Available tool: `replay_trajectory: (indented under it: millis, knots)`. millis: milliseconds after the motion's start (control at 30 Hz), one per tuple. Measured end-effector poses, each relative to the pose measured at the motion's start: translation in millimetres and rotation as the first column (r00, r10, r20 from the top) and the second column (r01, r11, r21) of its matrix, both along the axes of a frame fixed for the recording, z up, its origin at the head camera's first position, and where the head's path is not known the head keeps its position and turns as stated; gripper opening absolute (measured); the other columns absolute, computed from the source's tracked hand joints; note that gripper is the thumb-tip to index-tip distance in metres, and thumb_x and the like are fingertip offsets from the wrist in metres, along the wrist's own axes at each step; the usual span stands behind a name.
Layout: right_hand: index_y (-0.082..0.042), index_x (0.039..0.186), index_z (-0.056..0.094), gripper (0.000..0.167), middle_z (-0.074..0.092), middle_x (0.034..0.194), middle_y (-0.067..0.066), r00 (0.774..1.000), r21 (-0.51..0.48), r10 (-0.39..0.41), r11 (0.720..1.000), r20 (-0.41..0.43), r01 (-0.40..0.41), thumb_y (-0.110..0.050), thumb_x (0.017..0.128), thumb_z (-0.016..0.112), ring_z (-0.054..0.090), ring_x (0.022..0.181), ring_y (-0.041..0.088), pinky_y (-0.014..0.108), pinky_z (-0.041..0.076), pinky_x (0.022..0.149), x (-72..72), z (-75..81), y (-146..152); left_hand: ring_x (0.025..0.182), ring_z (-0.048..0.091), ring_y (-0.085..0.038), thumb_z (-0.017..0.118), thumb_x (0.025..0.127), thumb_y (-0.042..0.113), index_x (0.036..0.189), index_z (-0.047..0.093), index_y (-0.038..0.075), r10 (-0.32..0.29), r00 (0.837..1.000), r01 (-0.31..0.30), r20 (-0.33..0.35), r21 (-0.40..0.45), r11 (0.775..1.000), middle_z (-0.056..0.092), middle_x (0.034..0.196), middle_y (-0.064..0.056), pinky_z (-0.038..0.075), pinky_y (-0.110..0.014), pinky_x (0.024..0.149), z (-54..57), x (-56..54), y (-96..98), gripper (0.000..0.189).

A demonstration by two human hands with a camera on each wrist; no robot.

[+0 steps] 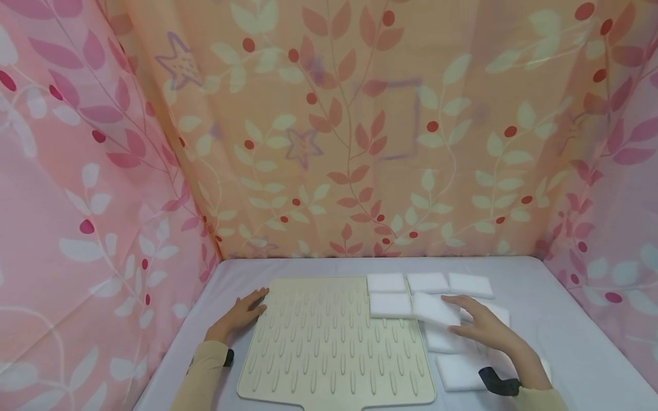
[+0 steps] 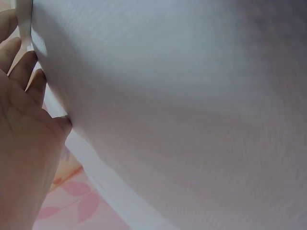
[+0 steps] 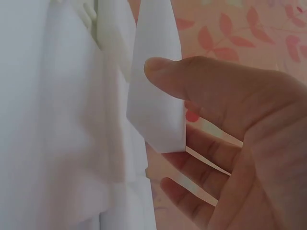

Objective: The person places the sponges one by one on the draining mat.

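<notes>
A cream mat with rows of raised oval ridges and a tab at its near edge lies on the table. My left hand rests by the mat's upper left edge with its fingers extended, fingertips at the rim; the left wrist view shows this hand beside the white cloth. Between thumb and fingers, my right hand pinches a white sponge block over the mat's right edge. In the right wrist view the thumb presses the face of the sponge block. Another white block lies on the mat's upper right corner.
Several more white blocks lie along the back and right of the mat, one of them a near block, partly under my right arm. A white cloth covers the table. Patterned curtains enclose the back and sides.
</notes>
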State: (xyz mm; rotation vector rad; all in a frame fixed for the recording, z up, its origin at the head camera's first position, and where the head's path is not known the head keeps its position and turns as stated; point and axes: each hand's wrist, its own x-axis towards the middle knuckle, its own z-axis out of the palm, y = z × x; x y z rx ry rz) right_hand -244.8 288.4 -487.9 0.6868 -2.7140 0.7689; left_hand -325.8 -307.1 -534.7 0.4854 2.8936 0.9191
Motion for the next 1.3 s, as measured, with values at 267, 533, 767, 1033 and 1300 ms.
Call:
replay_trajectory:
  millis: [267,533,767,1033,1300]
  knots:
    - [-0.009,0.128,0.054,0.062,0.059,0.121,0.004,0.997,-0.015,0.074,0.997,0.016,-0.074,-0.031,0.075,0.076,0.054,0.111,0.029,0.048,0.045,0.087,-4.3,-3.4,-24,0.136,0.020,-0.045,0.053,0.094,0.026,0.142,0.035,0.005,0.007,1.000,-0.007,0.005,0.001,1.000,0.032,0.146,-0.022,0.001,-0.071,0.101,0.3,-0.4,0.2,0.056]
    - [-0.008,0.130,0.052,0.061,0.056,0.126,0.006,0.984,-0.025,0.168,0.986,0.061,-0.166,-0.028,0.077,0.075,0.051,0.116,0.030,0.049,0.043,0.090,-5.5,-4.4,-46,0.137,0.018,-0.044,0.054,0.094,0.028,0.143,0.035,0.007,0.008,1.000,-0.008,0.030,0.009,1.000,0.032,0.147,-0.020,0.000,-0.070,0.102,-0.5,-0.7,0.8,0.056]
    - [-0.008,0.133,0.050,0.062,0.052,0.126,0.005,0.973,-0.035,0.214,0.977,0.087,-0.212,-0.026,0.078,0.074,0.051,0.116,0.029,0.047,0.046,0.088,-8.0,-2.6,-58,0.136,0.020,-0.045,0.052,0.094,0.027,0.142,0.036,0.005,0.012,1.000,-0.012,0.005,-0.012,1.000,0.032,0.146,-0.022,0.001,-0.071,0.101,0.9,-0.1,1.5,0.055]
    - [-0.010,0.131,0.052,0.063,0.052,0.122,0.003,0.967,-0.003,0.200,0.979,0.158,-0.202,-0.021,0.074,0.077,0.052,0.113,0.025,0.045,0.046,0.089,-6.7,-4.8,-73,0.137,0.020,-0.044,0.053,0.094,0.027,0.142,0.036,0.006,0.011,1.000,-0.011,0.017,-0.004,1.000,0.032,0.146,-0.021,0.000,-0.070,0.102,-0.8,-1.2,0.6,0.056]
    - [-0.010,0.130,0.053,0.063,0.054,0.122,0.006,0.962,0.016,0.182,0.982,0.201,-0.189,-0.024,0.074,0.077,0.051,0.115,0.031,0.050,0.044,0.091,-3.2,-4.4,-77,0.137,0.018,-0.044,0.052,0.094,0.028,0.143,0.035,0.007,0.016,1.000,-0.016,0.023,-0.011,1.000,0.031,0.147,-0.020,0.000,-0.070,0.103,-0.8,-1.6,-0.4,0.056]
